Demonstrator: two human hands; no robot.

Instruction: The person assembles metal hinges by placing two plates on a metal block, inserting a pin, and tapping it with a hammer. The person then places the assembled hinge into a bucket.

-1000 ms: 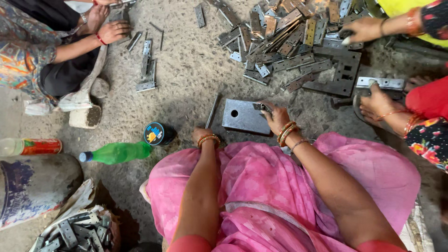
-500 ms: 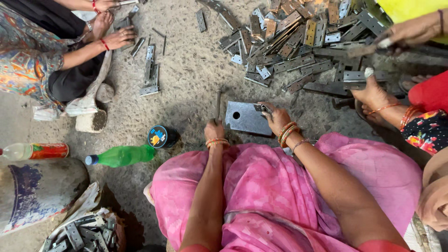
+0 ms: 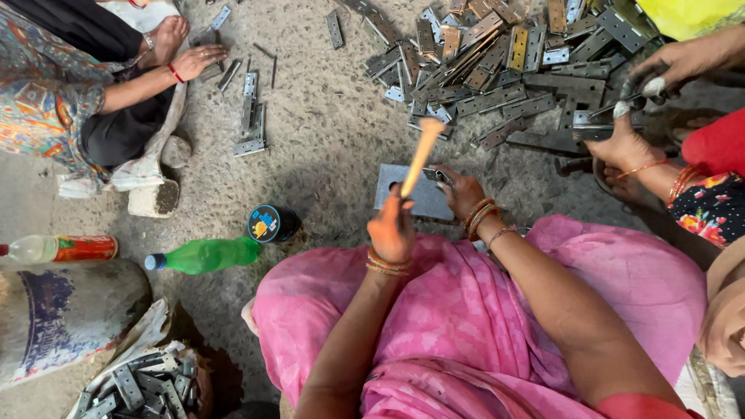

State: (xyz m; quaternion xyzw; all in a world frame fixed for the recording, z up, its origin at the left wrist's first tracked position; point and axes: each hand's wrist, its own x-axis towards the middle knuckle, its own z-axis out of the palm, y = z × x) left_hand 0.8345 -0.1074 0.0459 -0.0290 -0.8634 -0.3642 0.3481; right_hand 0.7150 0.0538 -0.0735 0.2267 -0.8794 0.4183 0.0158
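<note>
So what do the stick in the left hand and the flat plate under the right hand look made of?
Pale tan stick in the left hand: looks like bare wood, matte, perhaps a tool handle. Flat grey rectangular plate under the right hand: likely steel, dull grey sheen with a punched hole.

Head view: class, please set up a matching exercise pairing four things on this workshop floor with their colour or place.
Things:
1. plastic bottle
2. wooden handle
3. metal plate
4. hinge pile

Descriptions:
A. grey, flat on the floor under the right hand
B. green, lying on its side
C. heaped at the top of the view
D. raised in the left hand

Pairs: 1-B, 2-D, 3-A, 4-C
</note>
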